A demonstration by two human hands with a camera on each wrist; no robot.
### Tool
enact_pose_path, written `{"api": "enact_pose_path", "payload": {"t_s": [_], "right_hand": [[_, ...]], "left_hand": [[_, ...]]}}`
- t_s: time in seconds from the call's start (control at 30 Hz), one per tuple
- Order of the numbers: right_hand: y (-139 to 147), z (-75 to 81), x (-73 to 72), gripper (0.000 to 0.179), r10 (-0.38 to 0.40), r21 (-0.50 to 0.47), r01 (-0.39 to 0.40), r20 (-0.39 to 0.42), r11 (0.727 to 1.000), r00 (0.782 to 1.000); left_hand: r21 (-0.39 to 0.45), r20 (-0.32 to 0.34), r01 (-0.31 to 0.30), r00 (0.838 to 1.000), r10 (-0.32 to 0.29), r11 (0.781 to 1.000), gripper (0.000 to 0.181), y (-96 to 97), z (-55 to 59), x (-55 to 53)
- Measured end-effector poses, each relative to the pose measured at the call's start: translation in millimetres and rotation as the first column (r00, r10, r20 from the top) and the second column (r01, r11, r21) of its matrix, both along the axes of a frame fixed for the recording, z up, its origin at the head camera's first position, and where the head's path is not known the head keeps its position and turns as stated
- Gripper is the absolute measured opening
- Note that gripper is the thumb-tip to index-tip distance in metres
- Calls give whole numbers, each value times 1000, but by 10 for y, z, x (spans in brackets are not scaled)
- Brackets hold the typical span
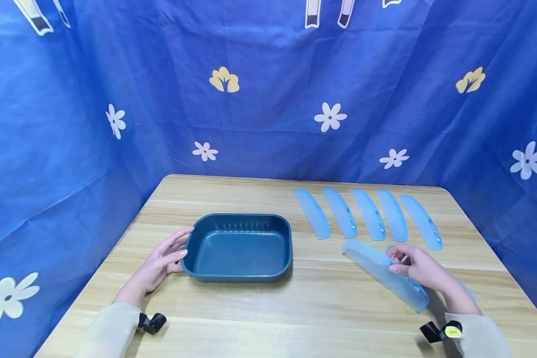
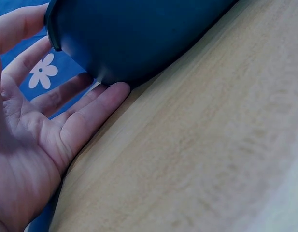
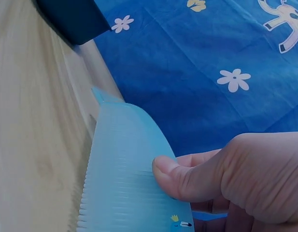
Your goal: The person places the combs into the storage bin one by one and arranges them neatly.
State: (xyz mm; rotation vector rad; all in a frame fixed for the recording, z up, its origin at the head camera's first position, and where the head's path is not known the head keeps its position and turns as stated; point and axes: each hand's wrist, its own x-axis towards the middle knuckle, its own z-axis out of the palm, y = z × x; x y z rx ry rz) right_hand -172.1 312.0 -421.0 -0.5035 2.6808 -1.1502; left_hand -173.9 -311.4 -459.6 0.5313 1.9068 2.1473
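A dark blue-green plastic basin (image 1: 235, 252), rectangular with rounded corners, stands on the wooden table with nothing inside. Against its left side rests my left hand (image 1: 165, 258), and in the left wrist view the extended, spread fingers touch the outer wall (image 2: 139, 38). My right hand (image 1: 413, 266) pinches a translucent light-blue comb (image 1: 376, 268) by its smooth back edge, thumb on the near face. In the right wrist view the comb (image 3: 124, 159) is tilted, its teeth facing left toward the table.
Several similar light-blue combs (image 1: 340, 211) lie side by side in a slanted row at the back right. Part of another blue comb (image 1: 469, 292) shows beyond my right forearm. A blue patterned curtain (image 1: 268, 114) closes off the table's back and sides.
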Motion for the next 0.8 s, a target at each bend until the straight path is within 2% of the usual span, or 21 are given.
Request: {"api": "enact_pose_path", "payload": {"t_s": [0.33, 0.5, 0.8], "right_hand": [[-102, 88, -92, 20, -3, -10, 3, -87, 1000, 996], [-176, 99, -118, 19, -13, -34, 10, -78, 999, 997], [-322, 148, -160, 21, -4, -63, -4, -130, 998, 991]], "left_hand": [[-27, 10, -21, 1000, 21, 999, 56, -6, -23, -11], [-42, 13, -33, 999, 34, 999, 56, 0, -18, -10], [-13, -4, -21, 1000, 21, 1000, 55, 15, 5, 7]]}}
